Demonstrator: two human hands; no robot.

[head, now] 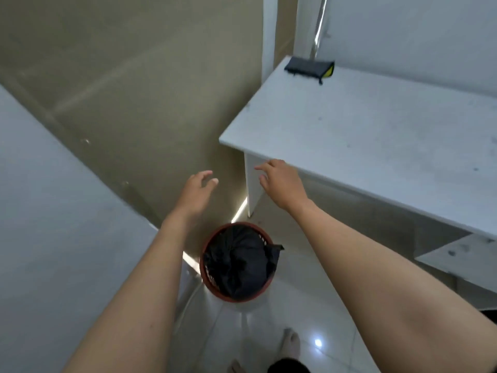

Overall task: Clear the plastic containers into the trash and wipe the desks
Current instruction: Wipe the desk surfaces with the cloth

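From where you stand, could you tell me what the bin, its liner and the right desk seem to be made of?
Bin: probably moulded plastic, reddish-brown, with a perforated wall.
Liner: thin black plastic film, crumpled, faintly shiny.
Desk: likely laminated board, matte white, flat with a square edge, smudged with grey marks.

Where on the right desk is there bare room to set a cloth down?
Most of the right desk top is bare, from the near edge by the right hand back toward the wall. Only the far corner is taken, by a black pouch. The left hand holds nothing.

Open gap between desks (376, 135), above bin (239, 262) (perhaps full).
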